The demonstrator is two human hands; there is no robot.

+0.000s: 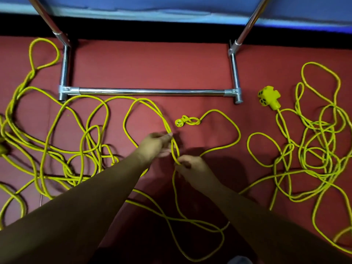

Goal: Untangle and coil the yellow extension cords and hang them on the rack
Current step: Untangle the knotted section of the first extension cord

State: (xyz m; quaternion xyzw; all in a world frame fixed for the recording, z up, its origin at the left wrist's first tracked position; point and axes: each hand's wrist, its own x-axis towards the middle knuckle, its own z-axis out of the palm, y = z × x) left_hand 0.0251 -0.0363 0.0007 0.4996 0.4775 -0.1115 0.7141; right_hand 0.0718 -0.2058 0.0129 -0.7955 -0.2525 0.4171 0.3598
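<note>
Status: untangling, early stage. Your left hand (156,143) and right hand (192,166) each pinch the narrow loop of yellow cord (174,149) above the red floor (152,63) (blur softens the left fingers). Nothing is coiled yet. The left tangle (89,141) and right tangle (312,149) remain, and nothing hangs on the visible rack (152,91).

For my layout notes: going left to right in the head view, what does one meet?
Rack's left foot, left hand, right hand, rack's right foot, outlet block; both hands hold a yellow cord.
</note>
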